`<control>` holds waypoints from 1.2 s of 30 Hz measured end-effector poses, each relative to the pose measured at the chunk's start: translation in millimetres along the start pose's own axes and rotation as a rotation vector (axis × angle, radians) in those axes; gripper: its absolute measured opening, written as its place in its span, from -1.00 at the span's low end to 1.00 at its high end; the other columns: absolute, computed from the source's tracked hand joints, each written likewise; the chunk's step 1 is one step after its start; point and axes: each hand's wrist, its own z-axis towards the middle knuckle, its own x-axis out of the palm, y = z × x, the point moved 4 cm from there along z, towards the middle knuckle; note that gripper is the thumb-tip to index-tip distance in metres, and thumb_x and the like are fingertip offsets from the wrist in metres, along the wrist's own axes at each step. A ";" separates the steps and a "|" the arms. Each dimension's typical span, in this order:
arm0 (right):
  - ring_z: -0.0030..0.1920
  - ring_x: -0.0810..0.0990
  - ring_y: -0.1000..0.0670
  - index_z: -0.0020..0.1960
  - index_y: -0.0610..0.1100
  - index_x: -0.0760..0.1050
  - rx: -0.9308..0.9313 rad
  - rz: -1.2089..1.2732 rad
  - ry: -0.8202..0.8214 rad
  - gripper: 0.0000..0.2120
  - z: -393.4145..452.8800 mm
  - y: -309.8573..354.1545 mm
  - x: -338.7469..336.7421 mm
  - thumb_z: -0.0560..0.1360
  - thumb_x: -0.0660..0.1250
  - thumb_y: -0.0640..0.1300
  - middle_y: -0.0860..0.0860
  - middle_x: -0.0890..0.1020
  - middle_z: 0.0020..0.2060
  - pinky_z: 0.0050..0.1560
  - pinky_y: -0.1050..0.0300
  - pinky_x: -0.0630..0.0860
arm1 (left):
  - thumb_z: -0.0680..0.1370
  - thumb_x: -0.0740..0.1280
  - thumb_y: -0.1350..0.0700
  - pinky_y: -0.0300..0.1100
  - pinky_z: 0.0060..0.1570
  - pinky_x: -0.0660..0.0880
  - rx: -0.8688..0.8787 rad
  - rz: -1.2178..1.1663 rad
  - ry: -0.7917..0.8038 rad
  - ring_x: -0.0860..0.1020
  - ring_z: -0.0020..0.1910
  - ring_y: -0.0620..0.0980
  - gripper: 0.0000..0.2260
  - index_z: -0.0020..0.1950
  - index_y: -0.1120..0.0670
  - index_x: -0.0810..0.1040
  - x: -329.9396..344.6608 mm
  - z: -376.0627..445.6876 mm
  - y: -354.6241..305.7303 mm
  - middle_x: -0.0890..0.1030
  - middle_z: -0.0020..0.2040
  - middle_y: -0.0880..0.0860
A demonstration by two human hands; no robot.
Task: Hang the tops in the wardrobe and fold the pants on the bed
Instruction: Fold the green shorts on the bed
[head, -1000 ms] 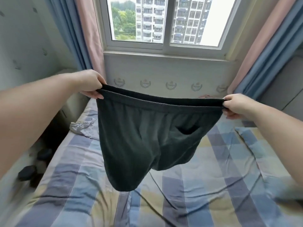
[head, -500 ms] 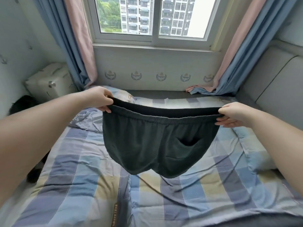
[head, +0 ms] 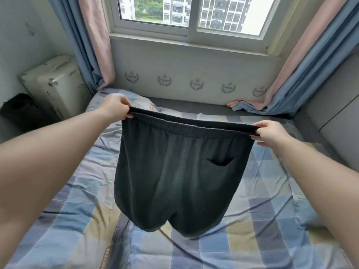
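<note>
— The shorts [head: 174,181]?
— Dark, matt cloth, ribbed and gathered at the waistband.
— And the bed [head: 262,220]?
— Checked cloth sheet, matt, creased. The suitcase [head: 52,84] looks like hard, faintly glossy plastic.

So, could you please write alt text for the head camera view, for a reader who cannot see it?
Two bare hands, left hand and right hand, hold dark shorts stretched by the waistband above a checked bed sheet. Behind the bed are a window and blue and pink curtains.

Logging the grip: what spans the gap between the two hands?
In the head view, the stretched elastic waistband of the dark green fabric shorts runs from the left hand to the right hand.
</note>
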 end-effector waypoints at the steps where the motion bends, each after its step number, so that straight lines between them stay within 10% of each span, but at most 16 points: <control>1: -0.05 0.59 -0.07 0.02 -0.08 0.49 -0.038 0.011 -0.020 -0.72 8.9 3.9 -5.1 0.56 0.08 -0.35 -0.21 0.60 0.11 -0.11 0.08 0.49 | 0.48 0.10 0.39 -0.38 -0.42 0.50 0.021 -0.009 -0.033 0.57 -0.45 -0.13 -0.74 -0.11 0.16 0.55 1.0 3.0 -7.8 0.60 -0.17 0.17; 11: 0.02 0.62 -0.15 -0.11 0.01 0.56 -0.119 -0.070 -0.136 -0.71 27.3 -45.0 -18.3 0.48 0.16 -0.32 -0.10 0.64 -0.05 0.10 -0.15 0.56 | 0.46 0.18 0.35 -0.17 -0.01 0.46 0.154 -0.012 -0.169 0.57 -0.01 0.08 -0.78 -0.12 0.16 0.59 49.5 -26.7 1.5 0.65 0.02 0.11; 20: -0.29 0.52 -0.15 -0.08 0.03 0.54 0.058 -0.216 -0.065 -0.71 -41.2 -248.2 76.4 0.45 0.20 -0.34 -0.16 0.65 -0.08 -0.32 0.12 0.40 | 0.43 0.29 0.39 -0.11 0.13 0.42 0.073 0.106 0.005 0.54 0.10 0.09 -0.79 -0.18 0.12 0.64 160.6 -139.9 184.4 0.64 0.06 0.12; 29: -0.09 0.59 -0.19 -0.06 -0.01 0.54 0.300 -0.205 0.048 -0.74 -132.2 -505.0 204.0 0.49 0.22 -0.33 -0.12 0.60 0.00 0.00 -0.17 0.56 | 0.40 0.32 0.41 -0.13 0.04 0.42 0.009 0.171 0.213 0.55 -0.01 0.07 -0.77 -0.25 0.10 0.63 278.6 -263.4 377.9 0.63 -0.07 0.09; 36: -0.28 0.59 -0.02 -0.14 0.11 0.53 0.261 -0.305 0.285 -0.75 -159.8 -592.5 233.4 0.44 0.29 -0.27 0.03 0.63 -0.18 -0.19 0.06 0.54 | 0.46 0.33 0.28 -0.10 -0.06 0.47 0.066 0.389 0.437 0.51 -0.06 -0.07 -0.75 -0.24 -0.09 0.50 318.7 -335.9 455.8 0.51 -0.07 -0.09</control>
